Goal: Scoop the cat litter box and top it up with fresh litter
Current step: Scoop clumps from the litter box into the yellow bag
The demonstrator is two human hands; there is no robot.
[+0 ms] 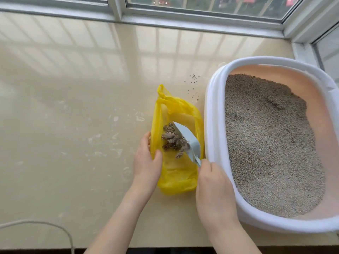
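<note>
Two hands, left point(146, 162) gripping yellow bag point(174, 176) holding clumps point(174, 142), right point(214, 191) clasping scoop point(187, 142), litter box point(212, 125) litter-filled

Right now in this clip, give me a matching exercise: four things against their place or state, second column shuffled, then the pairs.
Things:
1. scoop
2. yellow bag
3. litter box
4. stray grains

Places or states:
A. scattered on the floor beyond the bag
B. tilted, emptying clumps
C. held open by the left hand
D. right of the bag, filled with grey litter

Pairs: 1-B, 2-C, 3-D, 4-A
</note>
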